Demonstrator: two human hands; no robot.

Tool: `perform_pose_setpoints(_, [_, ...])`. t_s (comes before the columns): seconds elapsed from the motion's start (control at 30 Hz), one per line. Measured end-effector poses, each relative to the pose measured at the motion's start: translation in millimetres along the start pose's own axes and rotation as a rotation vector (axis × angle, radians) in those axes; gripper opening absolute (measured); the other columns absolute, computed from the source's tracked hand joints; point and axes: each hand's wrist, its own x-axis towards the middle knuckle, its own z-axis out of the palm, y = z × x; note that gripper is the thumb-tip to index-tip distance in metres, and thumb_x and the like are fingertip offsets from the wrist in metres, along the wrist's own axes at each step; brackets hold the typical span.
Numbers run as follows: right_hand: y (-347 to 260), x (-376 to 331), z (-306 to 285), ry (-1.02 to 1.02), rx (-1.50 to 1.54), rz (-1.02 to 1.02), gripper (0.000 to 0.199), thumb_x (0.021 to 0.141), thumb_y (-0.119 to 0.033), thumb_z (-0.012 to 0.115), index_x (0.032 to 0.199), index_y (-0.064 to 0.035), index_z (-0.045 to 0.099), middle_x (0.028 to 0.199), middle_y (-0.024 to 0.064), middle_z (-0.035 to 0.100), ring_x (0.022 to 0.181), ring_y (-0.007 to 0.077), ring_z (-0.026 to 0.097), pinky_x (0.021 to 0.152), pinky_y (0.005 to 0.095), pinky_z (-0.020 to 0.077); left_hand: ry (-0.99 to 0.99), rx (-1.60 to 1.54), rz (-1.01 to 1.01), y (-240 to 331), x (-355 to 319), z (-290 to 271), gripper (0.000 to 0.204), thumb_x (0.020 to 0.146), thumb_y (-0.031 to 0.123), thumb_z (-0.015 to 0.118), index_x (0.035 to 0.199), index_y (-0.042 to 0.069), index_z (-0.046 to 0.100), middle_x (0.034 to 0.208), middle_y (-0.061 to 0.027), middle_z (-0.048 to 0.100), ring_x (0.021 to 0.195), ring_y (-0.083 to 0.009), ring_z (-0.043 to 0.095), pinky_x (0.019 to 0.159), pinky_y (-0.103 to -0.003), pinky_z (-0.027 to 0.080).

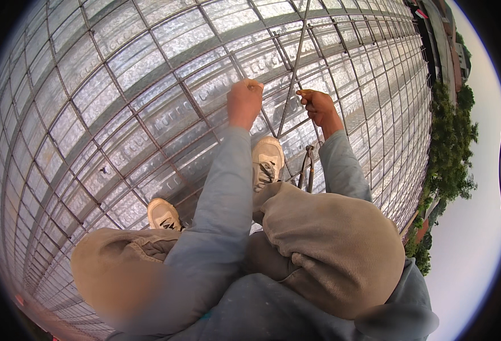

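Above the steel rebar mesh (173,71) my left hand (244,103) is closed, its thumb and fingers pressed together. Whatever it may hold is too small to make out. To its right, my right hand (320,108) pinches with thumb and forefinger, and nothing in that pinch can be named. Between the two hands, apart from both, a single rebar rod (293,74) runs at a slant across the mesh. A pair of pincers (309,165) stands with its jaws up beside my right shoe (268,159), below my right hand.
Ribbed, shiny metal decking (205,91) lies beneath the mesh. My left shoe (163,213) rests on the mesh to the left, and my bent knees fill the lower part. Trees (452,136) and sky show past the deck's right edge.
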Motion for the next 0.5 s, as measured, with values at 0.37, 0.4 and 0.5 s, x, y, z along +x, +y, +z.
perform_pose_setpoints(0.37, [-2, 25, 1, -0.212, 0.113, 0.062, 0.021, 0.105, -0.006, 0.058, 0.124, -0.0034, 0.065, 0.075, -0.0003, 0.061, 0.043, 0.0032, 0.030, 0.038, 0.0232, 0.0193, -0.074, 0.117, -0.008, 11, 32, 54, 0.030, 0.094, 0.020, 0.077, 0.110, -0.005, 0.079, 0.108, -0.0216, 0.081, 0.098, -0.0276, 0.077, 0.088, -0.037, 0.058])
perform_pose_setpoints(0.4, [-1, 25, -1, -0.218, 0.114, 0.057, 0.023, 0.104, -0.007, 0.059, 0.126, -0.0026, 0.066, 0.075, -0.0007, 0.061, 0.043, 0.0030, 0.031, 0.039, 0.0235, 0.0194, -0.047, 0.161, -0.021, 12, 32, 63, 0.030, 0.092, 0.019, 0.079, 0.110, -0.005, 0.080, 0.105, -0.0240, 0.081, 0.098, -0.0312, 0.079, 0.090, -0.037, 0.059])
perform_pose_setpoints(0.5, [-1, 27, -4, -0.236, 0.095, 0.048, 0.025, 0.104, -0.007, 0.059, 0.126, -0.0011, 0.067, 0.075, -0.0009, 0.061, 0.044, 0.0026, 0.032, 0.040, 0.0237, 0.0193, 0.051, 0.231, -0.004, 7, 38, 80, 0.030, 0.090, 0.018, 0.080, 0.112, -0.003, 0.081, 0.097, -0.0223, 0.081, 0.092, -0.0330, 0.080, 0.088, -0.038, 0.060])
